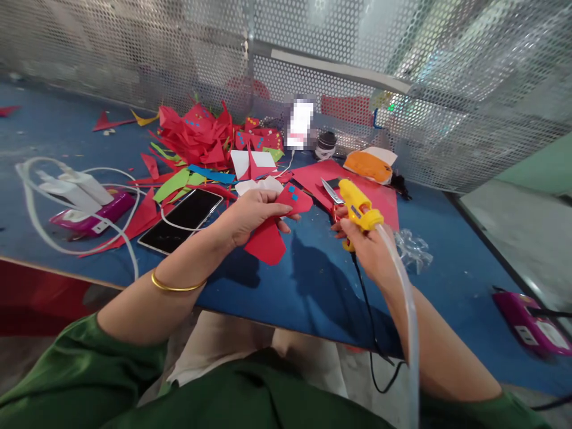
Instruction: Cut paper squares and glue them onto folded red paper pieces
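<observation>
Pinched between the thumb and fingers of my left hand (257, 215) is a red paper piece (300, 201) with small blue squares on it; its lower red flap hangs below my fingers. My right hand (364, 241) is wrapped round a yellow glue gun (357, 202), whose nozzle end points up and to the left. A long translucent glue stick (404, 286) runs out of the gun's back, over my right forearm. Scissors (330, 192) lie just left of the gun, on a red sheet (384, 205). White paper (250, 186) lies behind my left hand.
Red paper scraps (201, 134) are heaped at the back. A black phone (181, 220), white cables and a purple power strip (100, 214) lie left. Another purple strip (531, 322) is at right. Perforated metal (179, 53) rises behind. The gun's black cord (364, 292) crosses the table edge.
</observation>
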Demonstrator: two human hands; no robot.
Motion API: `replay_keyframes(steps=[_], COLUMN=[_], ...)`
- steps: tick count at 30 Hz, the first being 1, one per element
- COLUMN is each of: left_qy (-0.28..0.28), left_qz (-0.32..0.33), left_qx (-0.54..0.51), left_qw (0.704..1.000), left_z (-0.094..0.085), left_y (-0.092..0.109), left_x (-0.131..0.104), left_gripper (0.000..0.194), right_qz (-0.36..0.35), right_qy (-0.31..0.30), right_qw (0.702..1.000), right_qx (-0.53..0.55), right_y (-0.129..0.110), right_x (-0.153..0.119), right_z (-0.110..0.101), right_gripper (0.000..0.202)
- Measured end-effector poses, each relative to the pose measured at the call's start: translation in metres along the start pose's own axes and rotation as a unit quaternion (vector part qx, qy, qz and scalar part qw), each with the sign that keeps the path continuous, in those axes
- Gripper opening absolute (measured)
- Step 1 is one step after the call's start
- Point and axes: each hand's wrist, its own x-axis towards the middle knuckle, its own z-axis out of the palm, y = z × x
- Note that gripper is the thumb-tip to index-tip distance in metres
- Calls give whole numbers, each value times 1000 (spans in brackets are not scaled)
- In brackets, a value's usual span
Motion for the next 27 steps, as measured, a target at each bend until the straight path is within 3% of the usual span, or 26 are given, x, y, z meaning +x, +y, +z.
replay_keyframes(steps=[3,7,11,16,21,27], left_qy=[1,4,5,19,31,25], left_qz=[-3,1,13,30,-20,-22], left_qx=[3,1,2,23,23,33], left_qw=[1000,1000,1000,999,999,999], left_z=[1,4,6,6,9,11], left_y=[1,3,4,5,6,2], left_x=[1,0,-4,-7,-6,-3], left_gripper=[8,9,10,9,6,7], right_qz=[45,64,36,-17,-39,-57], right_qy=[-5,-18,-99,-95,-133,-148], right_qw=[993,986,985,987,986,987], right_qx=[105,151,136,126,91,23], right_y=[3,-2,-9,-10,-7,-3], right_x=[10,21,19,1,-17,-26], right_z=[1,-6,-14,-13,-16,-17], right_gripper=[44,43,40,36,37,28])
